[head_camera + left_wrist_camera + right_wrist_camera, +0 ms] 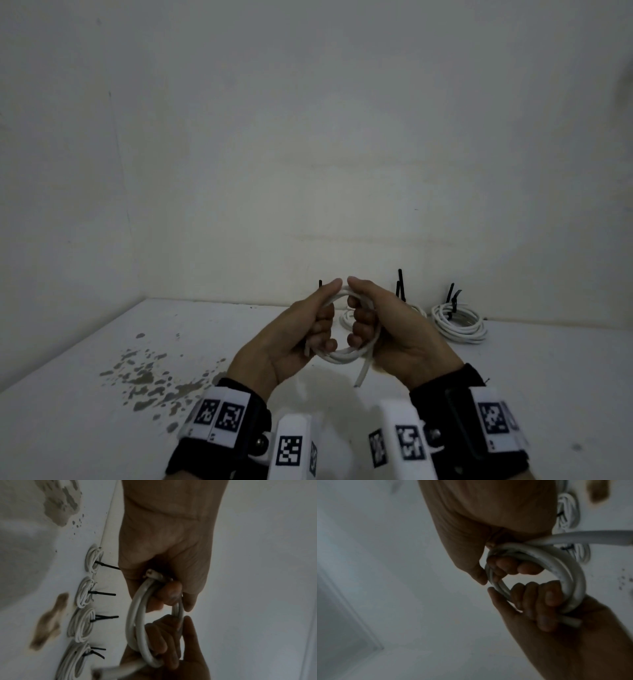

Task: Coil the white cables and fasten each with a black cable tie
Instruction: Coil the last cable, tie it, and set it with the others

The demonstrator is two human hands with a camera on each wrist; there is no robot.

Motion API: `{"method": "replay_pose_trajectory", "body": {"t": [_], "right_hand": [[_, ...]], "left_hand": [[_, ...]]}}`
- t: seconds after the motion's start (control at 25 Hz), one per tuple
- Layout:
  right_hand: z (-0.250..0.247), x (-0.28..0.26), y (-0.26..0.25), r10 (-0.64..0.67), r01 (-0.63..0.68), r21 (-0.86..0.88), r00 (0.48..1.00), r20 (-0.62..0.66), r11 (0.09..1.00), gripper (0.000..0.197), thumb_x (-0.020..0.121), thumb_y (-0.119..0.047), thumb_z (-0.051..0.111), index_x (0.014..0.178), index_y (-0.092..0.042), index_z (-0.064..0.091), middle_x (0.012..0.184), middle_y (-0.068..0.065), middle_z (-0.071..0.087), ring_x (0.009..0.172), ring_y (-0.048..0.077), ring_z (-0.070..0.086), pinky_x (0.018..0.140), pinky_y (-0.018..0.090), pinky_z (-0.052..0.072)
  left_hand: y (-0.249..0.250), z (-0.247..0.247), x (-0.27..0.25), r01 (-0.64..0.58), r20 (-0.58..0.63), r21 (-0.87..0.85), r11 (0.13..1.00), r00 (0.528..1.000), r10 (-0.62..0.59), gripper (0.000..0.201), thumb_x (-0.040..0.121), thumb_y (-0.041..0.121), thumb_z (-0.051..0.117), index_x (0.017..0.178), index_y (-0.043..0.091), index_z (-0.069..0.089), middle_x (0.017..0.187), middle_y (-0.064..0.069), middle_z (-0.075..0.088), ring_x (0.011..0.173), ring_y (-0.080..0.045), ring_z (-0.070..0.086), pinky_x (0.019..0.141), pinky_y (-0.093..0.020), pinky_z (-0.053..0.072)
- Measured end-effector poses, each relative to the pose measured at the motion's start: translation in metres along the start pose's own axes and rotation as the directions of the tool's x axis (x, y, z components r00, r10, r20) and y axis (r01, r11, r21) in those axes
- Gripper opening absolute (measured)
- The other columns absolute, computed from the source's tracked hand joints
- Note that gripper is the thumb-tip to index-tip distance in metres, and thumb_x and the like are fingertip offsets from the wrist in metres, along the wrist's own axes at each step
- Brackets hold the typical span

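Note:
A white cable (pixel 342 356) is wound into a small coil (pixel 137 622) held up above the table between both hands. My left hand (pixel 308 329) grips the coil's left side, fingers curled through the loop. My right hand (pixel 373 329) grips the right side the same way, thumb tips nearly touching on top. One free cable end (pixel 362 377) hangs down below the coil (pixel 573 574). No black tie is on this coil.
Several coiled white cables (pixel 93 560) with black ties (pixel 102 593) lie in a row by the back wall; one large coil (pixel 459 322) sits at the right. The white table (pixel 102 428) has chipped grey patches (pixel 147 377) at the left.

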State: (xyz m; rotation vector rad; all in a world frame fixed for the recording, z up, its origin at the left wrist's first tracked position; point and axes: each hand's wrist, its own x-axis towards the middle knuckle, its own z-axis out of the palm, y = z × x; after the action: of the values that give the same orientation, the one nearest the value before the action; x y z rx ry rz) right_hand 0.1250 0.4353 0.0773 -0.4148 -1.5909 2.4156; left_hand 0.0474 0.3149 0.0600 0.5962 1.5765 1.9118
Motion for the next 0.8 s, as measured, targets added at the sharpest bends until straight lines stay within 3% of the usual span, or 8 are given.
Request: {"method": "replay_pose_trajectory", "body": {"t": [0.12,0.2,0.32,0.44,0.52,0.6,0.72,0.8], "right_hand": [[-0.009,-0.004,0.009,-0.008,0.003,-0.119,0.999,-0.040,0.993,0.033,0.092,-0.030,0.063,0.065,-0.012,0.052,0.049,-0.003,0.027,0.038,0.012,0.023,0.040,0.024,0.026],[-0.020,-0.006,0.013,0.025,-0.033,-0.222,0.999,-0.036,0.974,0.033,0.092,-0.030,0.061,0.066,-0.012,0.051,0.050,-0.003,0.026,0.040,0.013,0.024,0.041,0.024,0.026],[-0.032,-0.008,0.012,0.022,-0.033,-0.346,0.999,-0.036,0.938,0.032,0.093,-0.032,0.058,0.073,-0.009,0.055,0.049,0.000,0.036,0.041,0.016,0.034,0.045,0.027,0.036],[-0.044,-0.014,0.003,-0.005,0.003,-0.495,1.000,-0.001,0.869,0.038,0.096,-0.040,0.055,0.082,-0.006,0.062,0.057,0.004,0.054,0.052,0.020,0.053,0.059,0.033,0.049],[-0.060,-0.022,-0.008,-0.019,0.004,-0.685,1.000,-0.014,0.728,0.047,0.097,-0.051,0.052,0.096,-0.007,0.069,0.074,0.004,0.067,0.067,0.020,0.063,0.066,0.033,0.053],[-0.083,-0.035,-0.023,-0.053,0.006,-0.847,0.998,-0.027,0.532,0.049,0.097,-0.057,0.048,0.105,-0.013,0.069,0.088,0.006,0.069,0.075,0.019,0.064,0.065,0.031,0.054],[-0.123,-0.061,-0.048,-0.011,-0.045,-0.981,0.999,-0.048,0.191,0.040,0.101,-0.046,0.048,0.103,-0.011,0.067,0.088,0.006,0.068,0.069,0.019,0.064,0.059,0.029,0.053],[-0.147,-0.084,-0.058,0.101,-0.114,-0.993,0.988,-0.117,-0.038,0.035,0.100,-0.042,0.050,0.100,-0.012,0.068,0.086,0.005,0.069,0.067,0.018,0.065,0.059,0.028,0.055]], "left_hand": [[-0.006,0.000,-0.002,0.070,0.047,0.011,0.997,0.996,-0.070,0.049,0.079,0.058,0.066,0.069,0.010,0.062,0.057,-0.004,0.049,0.048,-0.017,0.048,0.060,-0.033,0.047],[-0.010,0.003,-0.002,0.131,0.070,0.080,0.988,0.988,-0.137,0.057,0.078,0.065,0.064,0.068,0.009,0.066,0.059,-0.007,0.053,0.052,-0.022,0.054,0.067,-0.037,0.050],[-0.011,0.018,-0.001,0.176,0.040,0.209,0.962,0.981,-0.188,0.056,0.082,0.066,0.061,0.061,0.014,0.057,0.053,-0.002,0.046,0.047,-0.017,0.047,0.063,-0.033,0.049],[-0.015,0.042,0.003,0.175,-0.039,0.085,0.981,0.984,-0.172,0.044,0.088,0.051,0.065,0.065,0.014,0.056,0.046,0.004,0.039,0.038,-0.010,0.030,0.048,-0.025,0.039],[-0.021,0.054,0.004,0.162,-0.094,0.028,0.986,0.983,-0.158,0.038,0.092,0.042,0.063,0.066,0.015,0.055,0.042,0.007,0.038,0.034,-0.008,0.025,0.041,-0.022,0.033],[-0.033,0.062,0.006,0.149,-0.128,0.060,0.987,0.982,-0.141,0.037,0.093,0.041,0.061,0.068,0.014,0.055,0.043,0.007,0.039,0.033,-0.009,0.026,0.040,-0.023,0.032],[-0.043,0.074,0.008,0.142,-0.147,0.082,0.987,0.981,-0.128,0.035,0.090,0.044,0.063,0.078,0.011,0.062,0.061,-0.001,0.041,0.033,-0.012,0.029,0.048,-0.026,0.035],[-0.046,0.088,0.005,0.149,-0.165,0.114,0.982,0.978,-0.129,0.037,0.091,0.042,0.062,0.074,0.009,0.061,0.057,-0.001,0.037,0.033,-0.012,0.030,0.050,-0.026,0.035]]}}
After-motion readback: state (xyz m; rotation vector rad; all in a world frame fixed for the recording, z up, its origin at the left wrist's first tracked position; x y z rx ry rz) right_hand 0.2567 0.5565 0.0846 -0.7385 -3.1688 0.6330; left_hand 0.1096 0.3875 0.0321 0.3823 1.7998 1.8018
